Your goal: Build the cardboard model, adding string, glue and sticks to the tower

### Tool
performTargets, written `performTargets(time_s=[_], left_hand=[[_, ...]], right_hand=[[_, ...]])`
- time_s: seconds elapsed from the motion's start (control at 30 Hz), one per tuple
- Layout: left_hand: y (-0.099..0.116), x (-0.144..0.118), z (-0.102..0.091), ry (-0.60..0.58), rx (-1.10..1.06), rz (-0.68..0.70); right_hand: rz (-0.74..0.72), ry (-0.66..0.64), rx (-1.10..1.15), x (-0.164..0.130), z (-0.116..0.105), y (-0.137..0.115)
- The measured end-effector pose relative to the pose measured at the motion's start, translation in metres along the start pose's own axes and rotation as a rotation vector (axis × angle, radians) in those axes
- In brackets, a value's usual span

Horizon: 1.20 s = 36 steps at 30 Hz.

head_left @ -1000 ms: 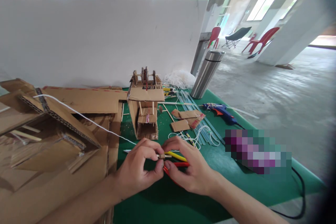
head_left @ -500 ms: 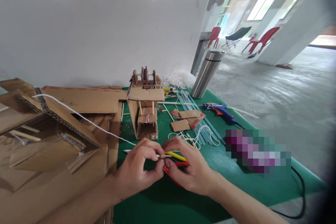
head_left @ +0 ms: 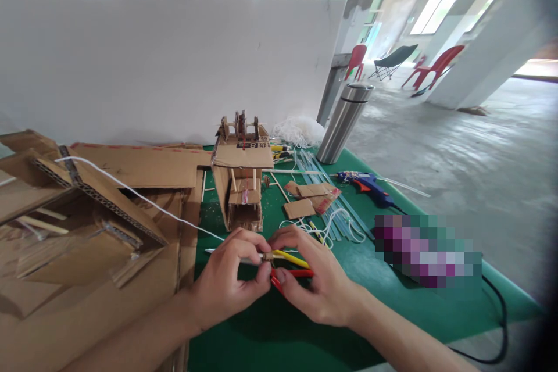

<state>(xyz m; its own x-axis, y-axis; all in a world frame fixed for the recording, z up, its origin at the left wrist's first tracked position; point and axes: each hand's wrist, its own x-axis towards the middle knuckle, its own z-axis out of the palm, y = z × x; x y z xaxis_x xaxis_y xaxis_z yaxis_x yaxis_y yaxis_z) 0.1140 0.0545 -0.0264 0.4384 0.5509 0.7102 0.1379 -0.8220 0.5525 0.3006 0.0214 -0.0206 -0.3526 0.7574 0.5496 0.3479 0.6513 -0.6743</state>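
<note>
A short thin stick wrapped with a small cardboard piece (head_left: pixel 269 257) is pinched between thumb and index finger of my left hand (head_left: pixel 231 282). White string (head_left: pixel 174 212) stretches from the cardboard structure (head_left: pixel 87 232) at the left to behind my left hand. Close against the stick's other end, my right hand (head_left: pixel 316 282) has curved fingers, its thumb and index finger apart with nothing visible gripped. A red-handled tool (head_left: pixel 300 272) and a yellow handle (head_left: pixel 293 259) lie just beneath my fingers, partly hidden. A pale pointed tip (head_left: pixel 210 251) pokes out left of my left hand.
A cardboard stand (head_left: pixel 244 157) with sticks and discs stands ahead. Clear glue sticks (head_left: pixel 331 203), cardboard scraps (head_left: pixel 300 207), a glue gun (head_left: pixel 366 185) and a steel flask (head_left: pixel 346 122) occupy the right of the green table (head_left: pixel 344 343). A black cable (head_left: pixel 503 314) hangs over its edge.
My right thumb has drawn slightly down and away from the small cardboard piece. My left hand holds the stick in nearly the same place.
</note>
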Motion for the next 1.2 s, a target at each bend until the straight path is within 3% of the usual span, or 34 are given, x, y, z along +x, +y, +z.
performTargets(time_s=[0.53,1.2], left_hand=[[0.0021,0.001,-0.0009,0.013,0.001,-0.03],[0.0013,-0.0009,0.0017,0.006,0.005,-0.053]], right_hand=[[0.008,0.107,0.006,-0.0032,0.0037,0.0082],[0.133,0.062,0.141,-0.0089,0.0031,0.0095]])
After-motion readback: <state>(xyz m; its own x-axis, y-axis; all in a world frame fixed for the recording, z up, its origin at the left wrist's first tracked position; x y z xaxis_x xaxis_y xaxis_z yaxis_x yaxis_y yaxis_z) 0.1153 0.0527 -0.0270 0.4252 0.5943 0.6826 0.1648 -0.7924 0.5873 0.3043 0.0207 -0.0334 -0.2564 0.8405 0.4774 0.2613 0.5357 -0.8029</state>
